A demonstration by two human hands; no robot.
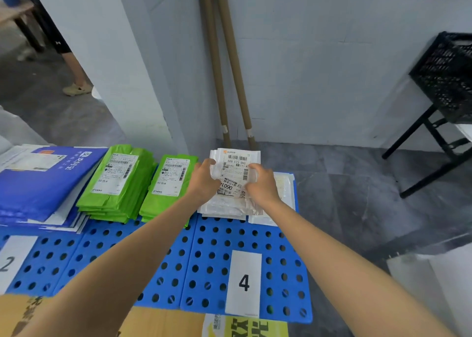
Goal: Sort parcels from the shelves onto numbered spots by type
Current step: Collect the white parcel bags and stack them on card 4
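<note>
Atop the white stack (226, 209), labelled parcel (233, 174), left hand (204, 180) and right hand (261, 186) gripping its sides.

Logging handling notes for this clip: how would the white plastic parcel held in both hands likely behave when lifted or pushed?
The white plastic parcel looks thin and crinkled where the left hand and right hand grip its edges, so probably floppy and light. Its glossy film may slide on the white pile beneath. Being flat, it should not roll.

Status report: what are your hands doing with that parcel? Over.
White parcel held by left hand and right hand. Over white stack, behind label 4. Nothing blocking.
</note>
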